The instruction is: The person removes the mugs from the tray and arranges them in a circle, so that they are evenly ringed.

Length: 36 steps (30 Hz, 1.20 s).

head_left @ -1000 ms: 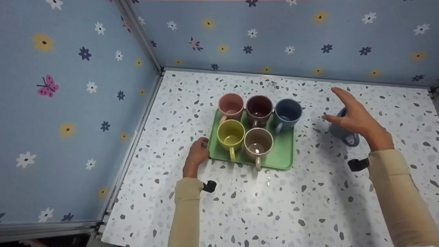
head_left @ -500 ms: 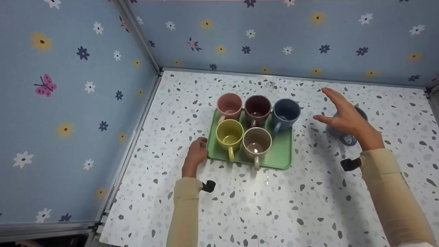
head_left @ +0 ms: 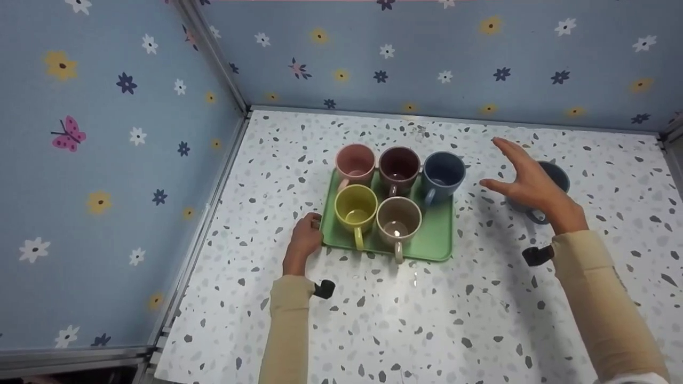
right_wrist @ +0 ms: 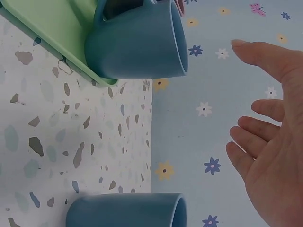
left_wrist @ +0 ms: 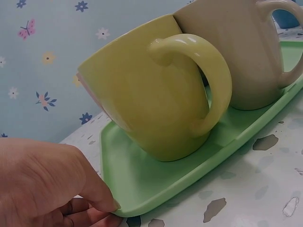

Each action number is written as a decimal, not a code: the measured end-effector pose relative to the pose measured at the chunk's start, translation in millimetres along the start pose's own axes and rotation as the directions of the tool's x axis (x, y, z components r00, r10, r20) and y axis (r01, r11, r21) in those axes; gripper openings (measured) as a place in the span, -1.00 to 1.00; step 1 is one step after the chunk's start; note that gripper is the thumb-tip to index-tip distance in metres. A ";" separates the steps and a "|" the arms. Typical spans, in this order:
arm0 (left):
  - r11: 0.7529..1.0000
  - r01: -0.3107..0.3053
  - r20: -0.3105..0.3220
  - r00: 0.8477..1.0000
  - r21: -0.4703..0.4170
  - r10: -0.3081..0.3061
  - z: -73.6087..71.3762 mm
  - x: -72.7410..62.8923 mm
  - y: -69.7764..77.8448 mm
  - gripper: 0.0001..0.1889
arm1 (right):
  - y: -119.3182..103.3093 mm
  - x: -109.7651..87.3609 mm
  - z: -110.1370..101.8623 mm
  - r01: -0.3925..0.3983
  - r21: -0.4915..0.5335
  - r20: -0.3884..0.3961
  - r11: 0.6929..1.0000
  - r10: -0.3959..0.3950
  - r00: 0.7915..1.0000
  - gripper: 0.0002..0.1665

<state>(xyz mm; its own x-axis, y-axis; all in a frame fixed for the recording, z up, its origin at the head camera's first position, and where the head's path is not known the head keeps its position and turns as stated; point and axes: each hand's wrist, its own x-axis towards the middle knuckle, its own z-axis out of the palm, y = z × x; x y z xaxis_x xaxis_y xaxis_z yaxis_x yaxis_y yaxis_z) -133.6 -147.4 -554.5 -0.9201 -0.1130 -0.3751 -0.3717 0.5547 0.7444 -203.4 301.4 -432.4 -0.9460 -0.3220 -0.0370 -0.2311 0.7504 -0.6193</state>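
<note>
My left hand (head_left: 307, 234) grips the near left corner of a green tray (head_left: 437, 242). In the left wrist view its thumb (left_wrist: 97, 191) lies at the tray's rim and the other fingers curl below. On the tray stand a yellow mug (head_left: 356, 205) and a beige mug (head_left: 397, 221) in front, with a pink mug (head_left: 355, 162), a maroon mug (head_left: 399, 165) and a blue mug (head_left: 443, 176) behind. My right hand (head_left: 533, 184) is held above the table, thumb and fingers spread, holding nothing. Behind it, partly hidden, another blue mug (head_left: 556, 176) stands on the table.
The speckled white table (head_left: 459, 320) extends around the tray. A flowered blue panel (head_left: 405, 64) borders the back and another blue panel (head_left: 106, 170) the left side. The tray's front right part lies bare beside the beige mug.
My right hand has moved left, away from the loose blue mug, so more of that mug shows. The left hand and the tray with its mugs stay in place.
</note>
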 end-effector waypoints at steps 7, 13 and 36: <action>1.000 0.018 0.011 1.000 -0.004 -0.017 -3.0 0.2 1.5 -0.50 | -5.3 4.0 -1.6 0.001 0.038 -0.032 0.999 0.000 0.999 0.05; 1.000 0.009 0.007 1.000 -0.017 -0.009 -3.4 0.2 1.5 -0.52 | -8.1 8.3 0.0 0.037 0.058 -0.074 0.998 -0.032 0.997 0.06; 0.999 0.028 0.019 0.999 -0.019 -0.028 -3.3 0.4 1.6 -0.51 | -8.3 20.9 38.9 0.022 0.176 -0.064 0.984 -0.011 0.998 0.08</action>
<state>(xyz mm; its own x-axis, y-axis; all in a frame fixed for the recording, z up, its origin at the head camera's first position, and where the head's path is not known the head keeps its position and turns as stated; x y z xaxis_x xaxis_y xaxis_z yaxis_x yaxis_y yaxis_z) -134.9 -149.2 -551.7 -0.9068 -0.1130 -0.4062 -0.4000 0.5352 0.7440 -212.4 266.0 -458.5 -0.9560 -0.2926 0.0203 -0.2086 0.6298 -0.7482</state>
